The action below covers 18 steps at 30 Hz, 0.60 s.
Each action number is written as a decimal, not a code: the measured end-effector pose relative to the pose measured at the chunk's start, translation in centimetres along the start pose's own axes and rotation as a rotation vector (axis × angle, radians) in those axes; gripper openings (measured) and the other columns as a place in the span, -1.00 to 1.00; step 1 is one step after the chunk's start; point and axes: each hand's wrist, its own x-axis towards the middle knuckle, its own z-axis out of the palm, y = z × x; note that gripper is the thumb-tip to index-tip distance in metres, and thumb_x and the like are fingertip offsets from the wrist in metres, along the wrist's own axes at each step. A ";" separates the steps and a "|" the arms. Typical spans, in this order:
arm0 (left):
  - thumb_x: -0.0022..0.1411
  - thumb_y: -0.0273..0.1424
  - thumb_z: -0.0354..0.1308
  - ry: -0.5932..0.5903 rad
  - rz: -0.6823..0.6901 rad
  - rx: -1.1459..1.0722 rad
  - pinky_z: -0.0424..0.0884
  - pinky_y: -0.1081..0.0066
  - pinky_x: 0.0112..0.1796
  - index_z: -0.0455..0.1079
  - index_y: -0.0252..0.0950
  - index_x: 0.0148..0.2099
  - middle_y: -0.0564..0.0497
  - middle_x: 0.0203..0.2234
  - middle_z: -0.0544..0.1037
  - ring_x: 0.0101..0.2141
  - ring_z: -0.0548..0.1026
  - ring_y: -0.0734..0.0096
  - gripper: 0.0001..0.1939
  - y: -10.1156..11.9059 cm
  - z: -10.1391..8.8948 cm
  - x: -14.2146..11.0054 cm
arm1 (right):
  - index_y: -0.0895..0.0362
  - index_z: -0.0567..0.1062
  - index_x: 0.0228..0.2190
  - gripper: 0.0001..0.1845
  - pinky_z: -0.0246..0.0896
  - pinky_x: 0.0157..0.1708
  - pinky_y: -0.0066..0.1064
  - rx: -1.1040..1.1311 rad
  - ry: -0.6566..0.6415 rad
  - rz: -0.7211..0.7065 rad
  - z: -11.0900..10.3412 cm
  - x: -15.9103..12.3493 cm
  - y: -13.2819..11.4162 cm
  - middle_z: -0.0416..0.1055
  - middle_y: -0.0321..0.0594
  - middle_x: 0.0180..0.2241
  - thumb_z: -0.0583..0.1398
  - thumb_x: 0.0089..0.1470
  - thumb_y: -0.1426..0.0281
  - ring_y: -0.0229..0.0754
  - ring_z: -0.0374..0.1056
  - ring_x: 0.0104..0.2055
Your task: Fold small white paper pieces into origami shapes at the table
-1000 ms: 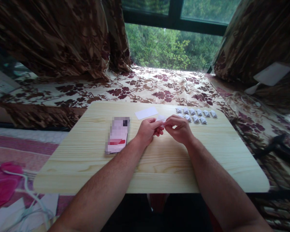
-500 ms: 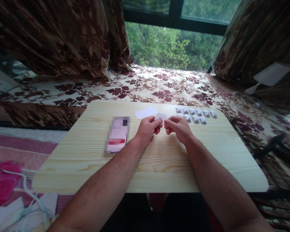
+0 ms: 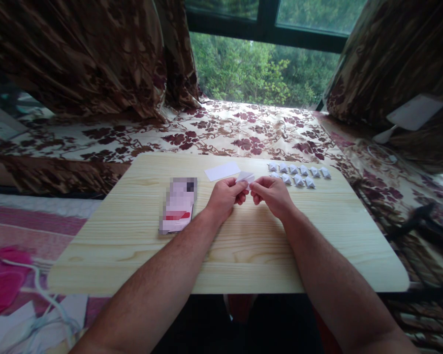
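Note:
Between my hands is a small white piece of paper (image 3: 245,176), with a crease or layered edge showing on it. My left hand (image 3: 227,195) pinches its left side, thumb on top. On the right, my right hand (image 3: 268,192) has its thumb and forefinger pressed together at the paper's right corner; the exact grip is partly hidden. Just beyond my left hand lies a flat white paper strip (image 3: 222,171). Several small folded white paper shapes (image 3: 299,180), raised to points, stand in two rows past my right hand.
A phone (image 3: 179,204) lies on the light wooden table (image 3: 243,255), left of my left forearm. Behind the table stretches a ledge with floral cloth (image 3: 251,132) below a window. White cables (image 3: 44,290) and papers lie beside the table at lower left.
My right hand has lowered and turned, its fingers curling in at the paper's corner. More of the paper shows above my left thumb. My left hand has barely moved.

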 end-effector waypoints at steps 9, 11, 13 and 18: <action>0.03 -0.36 0.33 -0.016 -0.015 0.002 0.22 0.54 -0.64 0.41 -0.40 -0.40 0.01 -0.55 0.50 -0.65 0.38 0.59 -0.79 0.3 0.0 0.0 | 0.17 0.49 -0.55 -0.71 0.20 -0.64 -0.49 -0.018 0.004 -0.004 -0.1 0.1 -0.1 0.44 -0.29 -0.63 0.34 -0.03 0.21 -0.34 0.28 -0.66; 0.03 -0.37 0.33 -0.017 -0.016 0.004 0.22 0.54 -0.64 0.41 -0.40 -0.41 0.01 -0.55 0.50 -0.65 0.38 0.60 -0.80 0.2 0.0 0.0 | 0.17 0.49 -0.55 -0.71 0.20 -0.64 -0.49 -0.015 -0.004 -0.003 -0.1 0.1 0.0 0.44 -0.29 -0.63 0.33 -0.02 0.21 -0.34 0.28 -0.66; 0.03 -0.36 0.33 -0.014 -0.016 0.006 0.22 0.54 -0.64 0.41 -0.40 -0.41 0.01 -0.56 0.49 -0.65 0.37 0.60 -0.79 0.2 0.0 0.0 | 0.17 0.50 -0.55 -0.71 0.20 -0.64 -0.49 -0.011 -0.004 0.003 -0.1 0.1 0.0 0.45 -0.28 -0.62 0.34 -0.03 0.21 -0.34 0.28 -0.66; 0.02 -0.33 0.35 -0.005 -0.006 0.028 0.23 0.54 -0.63 0.41 -0.39 -0.41 0.01 -0.56 0.49 -0.65 0.37 0.59 -0.77 0.1 0.0 0.1 | 0.17 0.49 -0.56 -0.70 0.20 -0.65 -0.48 -0.007 0.001 0.003 0.0 0.1 -0.1 0.45 -0.28 -0.62 0.34 -0.03 0.20 -0.34 0.27 -0.67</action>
